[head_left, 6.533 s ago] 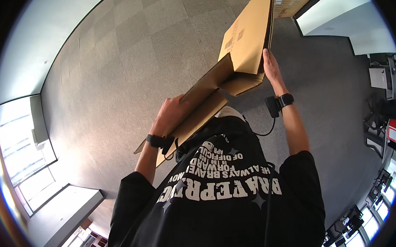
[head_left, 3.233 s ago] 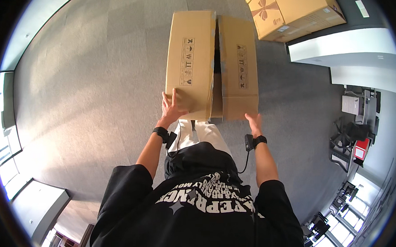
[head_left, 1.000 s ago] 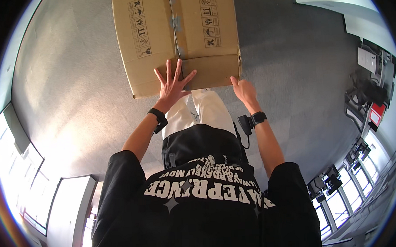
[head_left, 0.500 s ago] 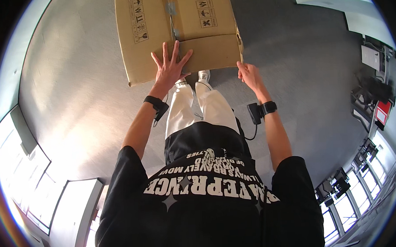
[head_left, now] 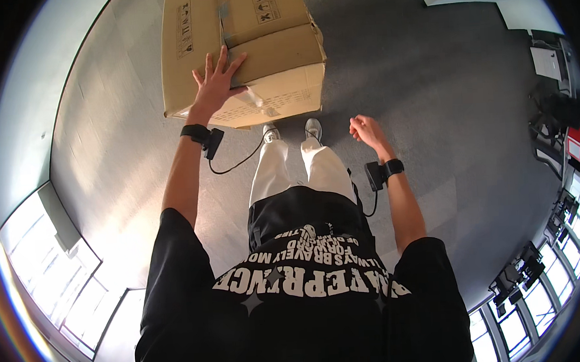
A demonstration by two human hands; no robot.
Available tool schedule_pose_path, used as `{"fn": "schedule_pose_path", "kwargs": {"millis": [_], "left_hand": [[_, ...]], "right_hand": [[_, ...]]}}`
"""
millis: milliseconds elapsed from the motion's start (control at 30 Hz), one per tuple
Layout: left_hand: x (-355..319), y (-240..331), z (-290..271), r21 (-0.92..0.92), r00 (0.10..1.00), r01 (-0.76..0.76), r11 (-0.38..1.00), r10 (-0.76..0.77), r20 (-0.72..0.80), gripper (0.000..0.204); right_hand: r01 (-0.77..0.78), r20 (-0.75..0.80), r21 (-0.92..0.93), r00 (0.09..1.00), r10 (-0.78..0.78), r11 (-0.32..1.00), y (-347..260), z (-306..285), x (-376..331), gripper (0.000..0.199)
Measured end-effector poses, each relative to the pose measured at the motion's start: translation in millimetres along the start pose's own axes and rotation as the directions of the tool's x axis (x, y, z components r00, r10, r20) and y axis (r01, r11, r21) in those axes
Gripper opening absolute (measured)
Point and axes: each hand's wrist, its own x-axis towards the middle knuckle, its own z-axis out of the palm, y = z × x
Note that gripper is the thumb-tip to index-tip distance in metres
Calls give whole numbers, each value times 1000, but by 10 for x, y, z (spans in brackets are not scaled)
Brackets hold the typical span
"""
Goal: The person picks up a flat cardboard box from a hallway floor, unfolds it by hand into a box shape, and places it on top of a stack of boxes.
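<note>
Grey carpet [head_left: 428, 78]; left hand [head_left: 216, 84] fingers spread on cardboard box [head_left: 245, 47], right hand [head_left: 365, 129] curled, empty.

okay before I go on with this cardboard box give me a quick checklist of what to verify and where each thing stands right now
1. Left hand on the cardboard box: ok, palm flat on the top flaps, fingers spread.
2. Right hand on the box: not ok, it hangs loosely curled off to the side, touching nothing.
3. Top flaps folded down: ok, both lie flat and meet at the centre seam.
4. Seam taped shut: cannot tell; the seam is too small to judge.
5. Feet clear of the box: cannot tell, the shoes stand right at its near edge.
6. Grey carpet around the box free of other things: ok close by.
</note>
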Motion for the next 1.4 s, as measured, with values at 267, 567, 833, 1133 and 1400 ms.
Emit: {"fn": "schedule_pose_path", "kwargs": {"millis": [267,567,833,1133,1400], "left_hand": [[695,-490,-822,-110,997,-30,994,37,63,81],[789,-644,-1811,-293,990,-137,946,140,-10,78],[-925,-405,-3242,-439,993,112,892,-117,16,75],[-3452,-778,-4205,-280,703,693,665,-709,56,48],[-4208,-598,-4040,-618,684,593,516,-728,49,57]], "right_hand": [[-53,31,-3,998,53,999,-253,-85,-85,33],[-217,170,271,970,176,938,196,21,76,30],[-198,70,637,977,200,745,-125,-17,-316,92],[-184,217,838,976,-5,514,-1222,340,-1218,90],[97,-101,982,995,20,160,-2183,-144,-1773,56]]}}
